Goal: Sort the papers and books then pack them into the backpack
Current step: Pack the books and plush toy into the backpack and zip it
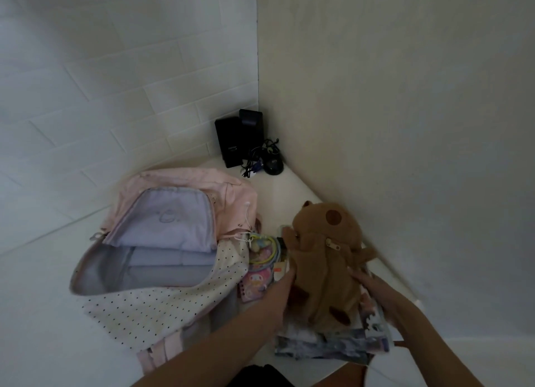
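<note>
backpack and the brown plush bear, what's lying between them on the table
In the head view, a small pink spiral notebook and colourful rings lie between the open backpack and the plush bear.

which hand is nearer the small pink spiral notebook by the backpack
Left. The left hand is right beside the small pink spiral notebook, at the brown plush toy's left side. The right hand is on the toy's far side, away from the notebook.
</note>
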Tool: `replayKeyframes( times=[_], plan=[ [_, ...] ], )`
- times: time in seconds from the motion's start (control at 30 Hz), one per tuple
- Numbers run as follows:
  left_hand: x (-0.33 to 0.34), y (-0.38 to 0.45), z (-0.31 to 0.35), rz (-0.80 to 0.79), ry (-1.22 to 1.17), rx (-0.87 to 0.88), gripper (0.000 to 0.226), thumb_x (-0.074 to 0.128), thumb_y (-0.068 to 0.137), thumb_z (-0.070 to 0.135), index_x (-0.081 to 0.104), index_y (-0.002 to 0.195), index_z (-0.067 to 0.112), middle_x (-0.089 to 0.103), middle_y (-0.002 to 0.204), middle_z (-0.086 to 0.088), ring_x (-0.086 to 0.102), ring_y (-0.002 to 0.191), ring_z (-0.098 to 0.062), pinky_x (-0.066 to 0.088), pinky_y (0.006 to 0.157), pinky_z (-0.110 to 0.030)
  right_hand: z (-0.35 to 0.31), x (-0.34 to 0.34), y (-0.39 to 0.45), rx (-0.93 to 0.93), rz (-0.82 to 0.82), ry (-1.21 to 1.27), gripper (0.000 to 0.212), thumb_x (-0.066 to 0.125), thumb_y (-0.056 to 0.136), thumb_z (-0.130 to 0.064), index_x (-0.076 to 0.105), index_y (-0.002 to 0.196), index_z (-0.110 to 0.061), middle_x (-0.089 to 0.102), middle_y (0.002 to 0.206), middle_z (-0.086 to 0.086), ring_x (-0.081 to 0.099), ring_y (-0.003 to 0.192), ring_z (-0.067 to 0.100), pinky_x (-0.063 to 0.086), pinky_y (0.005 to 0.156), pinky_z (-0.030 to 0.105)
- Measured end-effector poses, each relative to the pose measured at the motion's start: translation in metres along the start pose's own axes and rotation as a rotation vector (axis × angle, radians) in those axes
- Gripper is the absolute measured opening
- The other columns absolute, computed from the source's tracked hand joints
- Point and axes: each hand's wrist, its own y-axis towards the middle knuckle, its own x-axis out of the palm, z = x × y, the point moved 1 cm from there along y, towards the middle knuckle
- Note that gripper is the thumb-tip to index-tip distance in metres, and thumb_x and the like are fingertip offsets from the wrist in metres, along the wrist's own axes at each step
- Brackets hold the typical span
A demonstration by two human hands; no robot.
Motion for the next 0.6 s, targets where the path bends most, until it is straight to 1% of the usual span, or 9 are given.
replayKeyframes(
  times=[0.1,0.17,0.23,0.33,0.37,0.43,0.47,0.57,0.6],
  plan=[
    [0.001,-0.065,0.043,-0.145,0.055,-0.145,0.080,0.075,0.061,0.066,0.062,0.120,0.014,0.067,0.109,-0.011,0.063,0.102,-0.029,0.050,0.092,-0.041,0.006,0.001,0.000,-0.045,0.008,0.076,0.080,0.080,0.059,-0.048,0.054,0.125,-0.011,0.070,0.105,0.019,0.069,0.092,0.033,0.054,0.079,0.038],
    [-0.011,-0.074,0.054,-0.151,0.180,-0.168,0.098,0.077,0.052,0.069,0.050,0.131,0.018,0.057,0.125,-0.010,0.056,0.114,-0.031,0.042,0.102,-0.044,0.008,0.003,-0.003,-0.085,-0.019,0.118,0.062,0.071,0.069,-0.040,0.056,0.121,-0.010,0.073,0.099,0.016,0.071,0.087,0.029,0.055,0.070,0.033],
    [-0.019,-0.081,0.058,-0.180,0.226,-0.188,0.115,0.082,0.034,0.072,0.051,0.130,0.017,0.058,0.128,-0.010,0.056,0.117,-0.031,0.039,0.107,-0.047,0.007,0.003,-0.006,-0.103,-0.028,0.119,0.055,0.068,0.070,-0.037,0.057,0.117,-0.010,0.075,0.092,0.012,0.072,0.080,0.025,0.054,0.063,0.030],
    [-0.026,-0.083,0.054,-0.223,0.272,-0.176,0.081,0.075,0.046,0.068,0.062,0.109,0.018,0.067,0.110,-0.006,0.060,0.106,-0.025,0.040,0.107,-0.043,0.000,0.003,-0.005,-0.164,-0.080,0.103,0.084,0.089,0.042,-0.047,0.058,0.111,-0.009,0.074,0.089,0.015,0.072,0.077,0.027,0.057,0.059,0.031],
    [-0.030,-0.083,0.052,-0.242,0.215,-0.153,0.067,0.071,0.056,0.063,0.062,0.104,0.017,0.069,0.103,-0.006,0.062,0.101,-0.024,0.044,0.102,-0.042,-0.005,0.006,-0.007,-0.172,-0.076,0.103,0.073,0.086,0.053,-0.043,0.058,0.111,-0.008,0.074,0.087,0.014,0.072,0.075,0.027,0.057,0.058,0.030],
    [-0.031,-0.086,0.054,-0.323,0.038,-0.068,0.054,0.064,0.068,0.053,0.062,0.105,0.013,0.074,0.095,-0.009,0.064,0.097,-0.025,0.049,0.088,-0.039,-0.022,0.013,-0.012,-0.202,-0.073,0.144,0.029,0.060,0.085,-0.022,0.059,0.109,-0.007,0.075,0.081,0.011,0.072,0.070,0.021,0.056,0.053,0.025],
    [-0.032,-0.090,0.058,-0.332,-0.032,-0.029,0.052,0.061,0.073,0.052,0.062,0.105,0.011,0.075,0.092,-0.010,0.065,0.097,-0.025,0.050,0.082,-0.038,-0.030,0.014,-0.011,-0.212,-0.077,0.155,0.019,0.052,0.090,-0.015,0.059,0.105,-0.007,0.074,0.078,0.009,0.072,0.067,0.018,0.055,0.051,0.022],
    [-0.035,-0.095,0.074,-0.335,-0.150,0.091,0.043,0.050,0.085,0.049,0.061,0.100,0.010,0.076,0.080,-0.009,0.064,0.091,-0.025,0.049,0.077,-0.038,-0.058,0.025,-0.015,-0.291,-0.071,0.163,0.033,0.073,0.075,-0.021,0.060,0.103,-0.012,0.074,0.081,0.008,0.072,0.069,0.015,0.054,0.051,0.021],
    [-0.038,-0.096,0.080,-0.339,-0.146,0.148,0.040,0.050,0.084,0.046,0.061,0.099,0.011,0.076,0.079,-0.008,0.064,0.089,-0.025,0.048,0.079,-0.038,-0.063,0.028,-0.015,-0.295,-0.062,0.147,0.025,0.069,0.080,-0.019,0.059,0.102,-0.012,0.074,0.078,0.006,0.072,0.068,0.015,0.053,0.050,0.019]
  ],
)
